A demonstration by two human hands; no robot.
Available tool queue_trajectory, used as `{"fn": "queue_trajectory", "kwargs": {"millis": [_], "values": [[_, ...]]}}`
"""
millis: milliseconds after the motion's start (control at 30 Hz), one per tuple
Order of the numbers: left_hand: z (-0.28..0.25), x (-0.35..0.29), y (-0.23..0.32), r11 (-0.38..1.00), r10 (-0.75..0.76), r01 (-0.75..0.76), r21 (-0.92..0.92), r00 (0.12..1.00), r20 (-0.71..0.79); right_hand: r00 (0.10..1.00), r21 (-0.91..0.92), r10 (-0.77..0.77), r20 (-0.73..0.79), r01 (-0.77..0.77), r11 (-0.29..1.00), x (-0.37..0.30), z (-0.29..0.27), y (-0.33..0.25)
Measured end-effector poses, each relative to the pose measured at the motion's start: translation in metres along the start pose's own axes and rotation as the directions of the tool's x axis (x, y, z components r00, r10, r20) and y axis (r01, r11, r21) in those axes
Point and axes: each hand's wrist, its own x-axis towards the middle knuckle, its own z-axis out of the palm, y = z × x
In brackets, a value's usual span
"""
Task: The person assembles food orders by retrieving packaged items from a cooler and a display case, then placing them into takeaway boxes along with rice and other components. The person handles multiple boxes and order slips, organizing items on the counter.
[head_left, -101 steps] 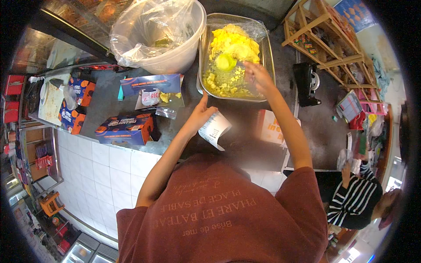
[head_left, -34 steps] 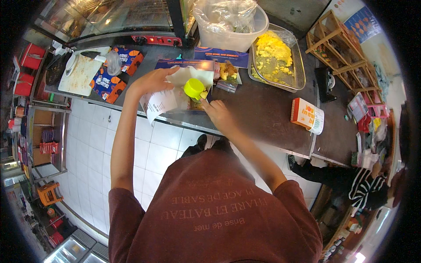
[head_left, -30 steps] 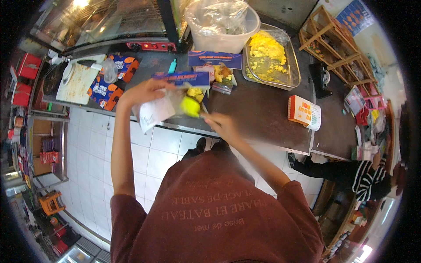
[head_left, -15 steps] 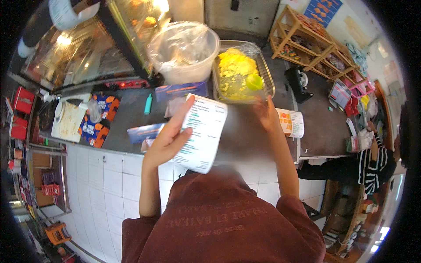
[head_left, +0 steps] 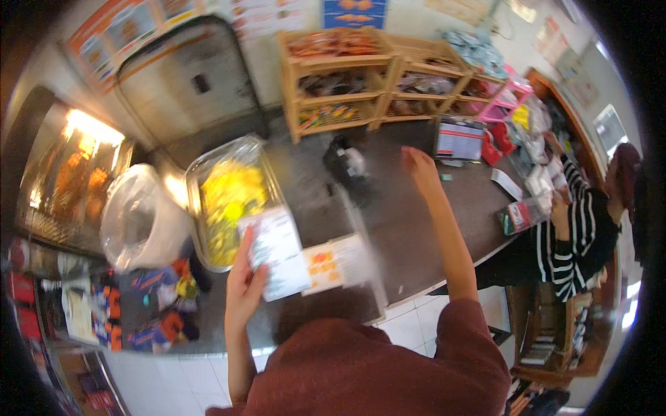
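My left hand (head_left: 244, 284) is closed on a white printed receipt (head_left: 277, 253), with the thumb across its near edge. The receipt hangs over the front of a metal tray (head_left: 196, 208) of crumbly yellow food (head_left: 236, 182), which has a light green round piece in it. Just right of the receipt, an orange-and-white box (head_left: 325, 269) lies on the counter with a white slip beside it. My right hand (head_left: 421, 168) is held out over the dark counter, fingers partly stretched and slightly blurred, with nothing seen in it. A black tape dispenser (head_left: 345, 163) stands to its left.
Wooden racks (head_left: 340, 90) of packets line the back of the counter (head_left: 409, 229). A plastic-lined tub (head_left: 139, 222) stands at left by a lit display case (head_left: 80, 166). At right, a person in a striped top (head_left: 583, 229) handles things near a clear container (head_left: 524, 216).
The view has swung right, bringing the racks nearer the middle. My right hand has moved from beside the tray to over the right counter. My left hand still holds the receipt.
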Motion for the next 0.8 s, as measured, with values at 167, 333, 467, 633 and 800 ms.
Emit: {"fn": "queue_trajectory", "kwargs": {"millis": [167,333,467,633,800], "values": [[0.036,0.019,-0.024,0.967,-0.229,0.242,0.073,0.961,-0.155,0.735,-0.824,-0.651,-0.189,0.242,0.512,0.177,-0.074,-0.035],[0.048,0.026,-0.043,0.943,-0.266,0.314,0.106,0.909,-0.321,0.741,-0.969,-0.657,0.139,0.240,0.065,0.304,-0.083,-0.022],[0.056,0.046,-0.034,0.906,-0.360,0.415,0.091,0.864,-0.353,0.843,-1.000,-0.538,-0.001,0.016,0.027,0.366,-0.098,-0.014],[0.056,0.042,-0.046,0.895,-0.312,0.401,0.197,0.877,-0.365,0.721,-0.823,-0.690,0.070,0.433,0.369,0.363,-0.103,-0.021],[0.058,0.041,-0.041,0.885,-0.364,0.449,0.121,0.831,-0.421,0.836,-0.956,-0.548,0.000,0.162,0.246,0.349,-0.081,-0.037]]}}
